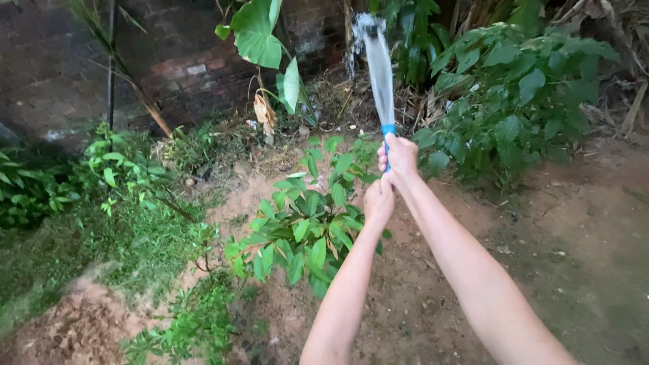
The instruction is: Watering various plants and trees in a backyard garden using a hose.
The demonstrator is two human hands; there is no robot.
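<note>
While gripping hose (387,130), right hand (400,157) closed.

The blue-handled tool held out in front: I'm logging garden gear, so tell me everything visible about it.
The tool has a bright blue grip at its base and a long, pale, shiny part rising almost upright, leaning slightly left. Motion blur smears that upper part, so its exact shape and material cannot be told. The right hand wraps the blue grip; the left hand sits just below. Behind it are a brick wall and leafy plants.

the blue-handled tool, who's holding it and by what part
The right hand grips the long tool by its blue handle end; the left hand sits just below, its own hold unclear.
</note>
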